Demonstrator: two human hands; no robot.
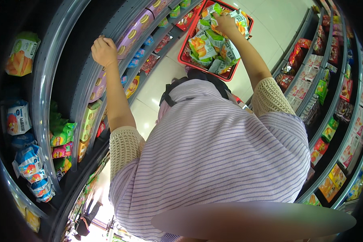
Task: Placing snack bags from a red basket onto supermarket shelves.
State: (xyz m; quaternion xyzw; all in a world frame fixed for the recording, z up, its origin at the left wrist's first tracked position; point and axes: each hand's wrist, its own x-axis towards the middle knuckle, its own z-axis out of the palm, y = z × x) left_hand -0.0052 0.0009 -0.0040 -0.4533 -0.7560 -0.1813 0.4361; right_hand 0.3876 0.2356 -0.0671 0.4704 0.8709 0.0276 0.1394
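Bags (201,46) in basket (189,64) between shelves (82,78)

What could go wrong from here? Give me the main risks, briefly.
1. Bags crowd the basket; one might slip over its rim.
2. The right hand is in among the bags, so it might crush one.
3. The left hand appears close to the purple boxes and might knock one.

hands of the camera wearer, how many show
2: the left hand by a grey shelf edge, and the right hand over the packets in the red basket. Both are in view.
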